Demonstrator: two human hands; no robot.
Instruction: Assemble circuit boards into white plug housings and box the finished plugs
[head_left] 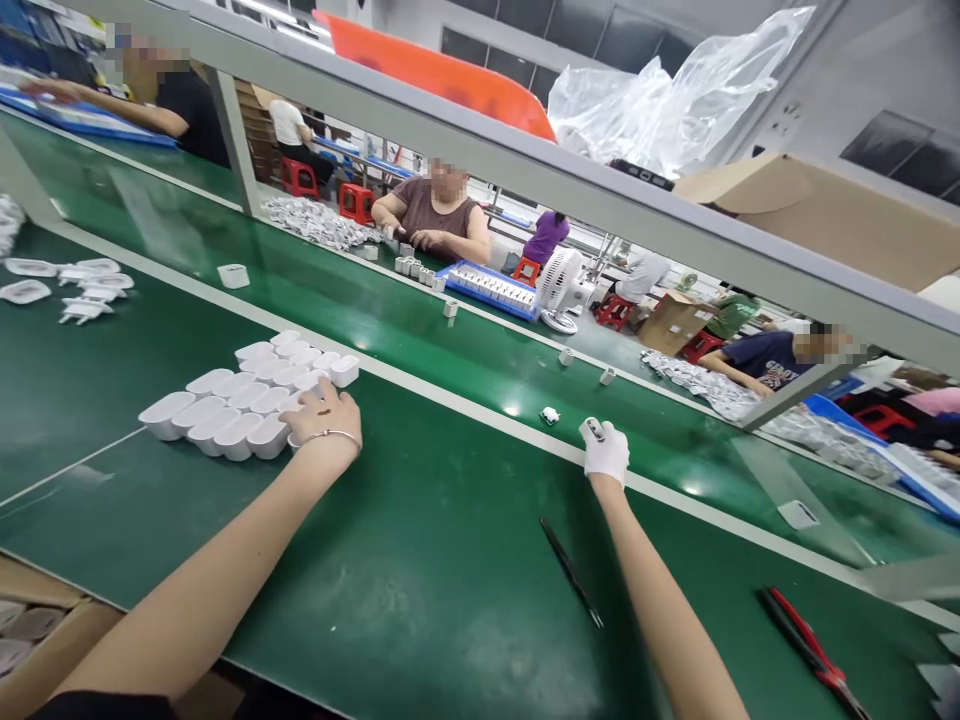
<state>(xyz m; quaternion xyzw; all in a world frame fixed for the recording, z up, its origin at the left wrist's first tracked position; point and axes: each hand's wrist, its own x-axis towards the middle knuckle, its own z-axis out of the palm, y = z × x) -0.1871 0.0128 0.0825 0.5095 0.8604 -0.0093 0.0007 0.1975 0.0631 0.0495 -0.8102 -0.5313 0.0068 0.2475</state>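
Keep your left hand (324, 412) spread flat on the white shells (247, 395); your gloved right hand (604, 450), at three o'clock, pinches one small part (593, 429) squarely.

Green bench (420, 560), white shells (240, 400), white glove on rt hand (604, 450), red pliers (806, 640).

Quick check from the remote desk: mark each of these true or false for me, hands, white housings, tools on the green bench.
1. The left hand rests at the cluster of white housings. True.
2. The right hand is bare. False: it wears a white glove and holds a small white part.
3. Red-handled pliers lie right of the right arm. True.
4. The black tool is in the left hand. False: it lies on the bench.
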